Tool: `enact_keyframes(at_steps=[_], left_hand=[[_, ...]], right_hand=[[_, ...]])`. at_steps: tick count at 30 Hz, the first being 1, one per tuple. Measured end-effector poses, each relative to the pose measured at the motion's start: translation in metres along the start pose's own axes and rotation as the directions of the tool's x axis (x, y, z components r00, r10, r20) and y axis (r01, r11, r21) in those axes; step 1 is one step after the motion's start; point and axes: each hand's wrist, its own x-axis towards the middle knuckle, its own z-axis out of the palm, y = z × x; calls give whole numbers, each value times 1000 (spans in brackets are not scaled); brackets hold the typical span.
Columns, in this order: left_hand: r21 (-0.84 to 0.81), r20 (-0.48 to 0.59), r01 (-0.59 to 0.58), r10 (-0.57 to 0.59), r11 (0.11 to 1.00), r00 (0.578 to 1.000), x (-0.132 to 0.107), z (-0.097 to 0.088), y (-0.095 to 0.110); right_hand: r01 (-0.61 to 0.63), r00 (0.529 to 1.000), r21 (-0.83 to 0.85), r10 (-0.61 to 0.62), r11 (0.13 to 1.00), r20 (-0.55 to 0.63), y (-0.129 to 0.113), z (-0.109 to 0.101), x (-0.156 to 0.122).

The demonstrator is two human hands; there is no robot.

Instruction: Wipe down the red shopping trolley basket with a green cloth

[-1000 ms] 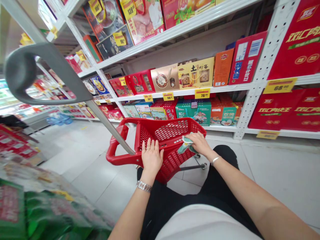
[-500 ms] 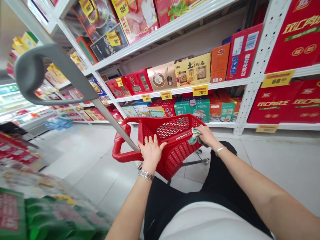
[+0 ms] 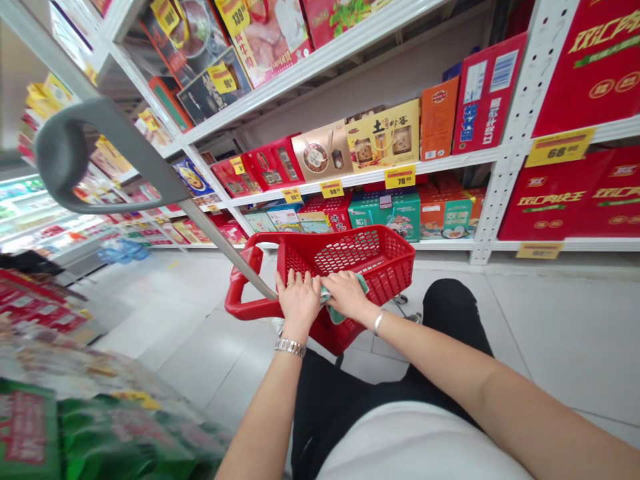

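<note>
Head view: left hand (image 3: pixel 299 307) open, fingers spread flat on the rim of the red plastic basket (image 3: pixel 395 263); right hand (image 3: pixel 347 297) half-curled, pressing a limp, light green cloth (image 3: pixel 336 315) at the rim's 6 o'clock, easiest pinched by a loose corner.

Red latticed plastic shopping basket (image 3: pixel 385 267), upright, near rim under the left hand (image 3: pixel 299 307); crumpled green cloth (image 3: pixel 331 298) bunched against that rim beneath the right hand (image 3: pixel 347 297).

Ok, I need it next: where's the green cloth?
In the head view, the green cloth is under the right hand, on the near rim of the red shopping basket, beside the left hand.
</note>
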Motion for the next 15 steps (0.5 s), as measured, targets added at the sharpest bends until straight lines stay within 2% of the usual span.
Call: enact_keyframes(at_steps=[3, 9, 15], left_hand=[[4, 13, 11, -11, 1000, 1000, -1, -2, 0], [-33, 37, 22, -21, 999, 999, -1, -4, -1], [-32, 42, 23, -21, 999, 999, -3, -5, -1]], right_hand=[[-13, 999, -43, 14, 999, 31, 12, -2, 0], [-2, 1000, -97, 3, 995, 5, 41, -8, -13], [-38, 999, -110, 34, 993, -36, 91, -15, -30]])
